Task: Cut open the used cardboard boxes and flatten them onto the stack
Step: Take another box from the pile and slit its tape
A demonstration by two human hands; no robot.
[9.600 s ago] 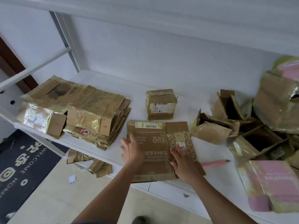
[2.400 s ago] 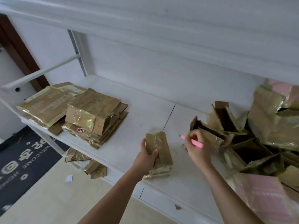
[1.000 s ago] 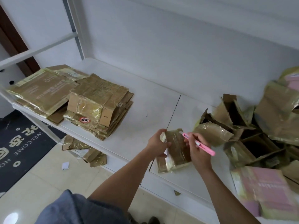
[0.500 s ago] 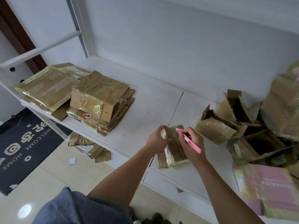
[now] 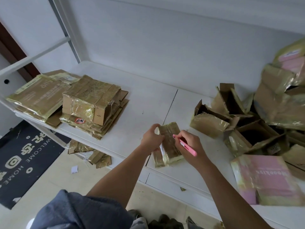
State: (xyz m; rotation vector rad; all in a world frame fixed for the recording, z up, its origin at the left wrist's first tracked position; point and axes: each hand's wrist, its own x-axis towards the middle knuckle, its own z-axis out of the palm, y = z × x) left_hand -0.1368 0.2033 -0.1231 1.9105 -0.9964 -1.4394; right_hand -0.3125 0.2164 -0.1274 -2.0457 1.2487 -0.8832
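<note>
- Standing near the front edge of the white shelf (image 5: pixel 148 103), the small taped box (image 5: pixel 170 144) is gripped by the left hand (image 5: pixel 151 140), long axis running away from the viewer
- A pink cutter (image 5: pixel 186 146) is pinched by the right hand (image 5: pixel 189 146) against its top
- Bare shelf is seen between the flattened stack (image 5: pixel 89 104), far left, and the open boxes (image 5: pixel 247 123), right

Glossy tape wraps the matt cardboard box (image 5: pixel 170 142); smooth pink plastic cutter (image 5: pixel 186 146).
</note>
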